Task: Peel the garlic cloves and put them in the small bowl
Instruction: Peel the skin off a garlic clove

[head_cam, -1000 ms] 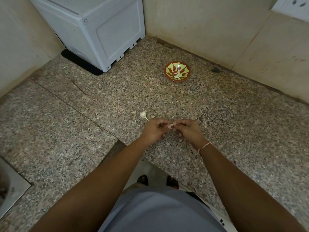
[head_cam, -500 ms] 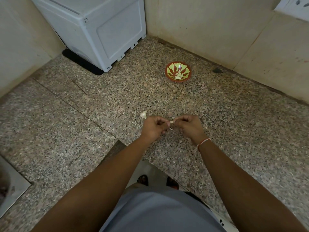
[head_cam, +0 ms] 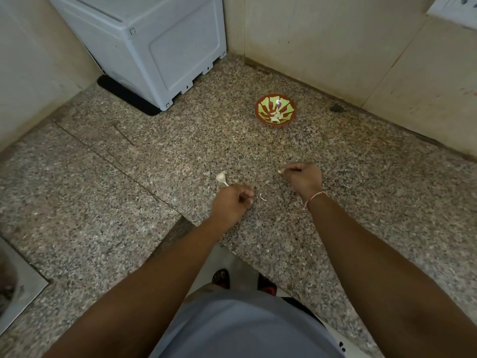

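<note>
A small red and green bowl stands on the speckled granite counter near the back wall, with a few pale peeled cloves in it. My right hand pinches a small white garlic clove at its fingertips, in front of the bowl. My left hand hovers lower left with its fingers curled; whether it holds anything I cannot tell. A garlic remnant with a stalk lies just beyond its knuckles. A scrap of peel lies between the two hands.
A white appliance on a black mat fills the back left corner. Tiled walls close the back and left. A metal sink edge shows at the lower left. A small dark lump lies by the back wall.
The hands were together working one clove; now they have parted. My right hand has moved right and forward with the clove, and a scrap of peel lies on the counter.
</note>
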